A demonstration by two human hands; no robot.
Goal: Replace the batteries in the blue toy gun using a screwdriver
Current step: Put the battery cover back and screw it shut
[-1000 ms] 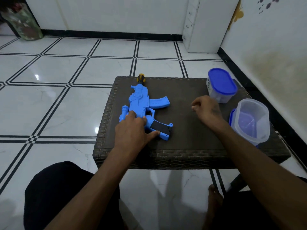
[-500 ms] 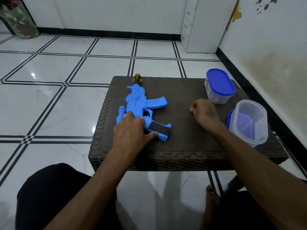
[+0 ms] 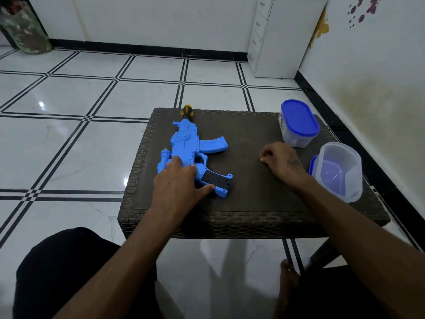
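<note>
The blue toy gun (image 3: 186, 153) lay near the worktop's (image 3: 248, 203) left edge, the left hand (image 3: 181, 183) pressed flat on it. The right hand (image 3: 280, 160) pinched something tiny, probably a screw; it was best set in the open container (image 3: 340, 169).

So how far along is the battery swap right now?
Early. Done: blue toy gun laid flat on the table. In hand: left hand steadies it; right hand pinches something tiny, maybe a screw. Left: screwdriver lies untouched beyond the muzzle; no batteries visible.
</note>
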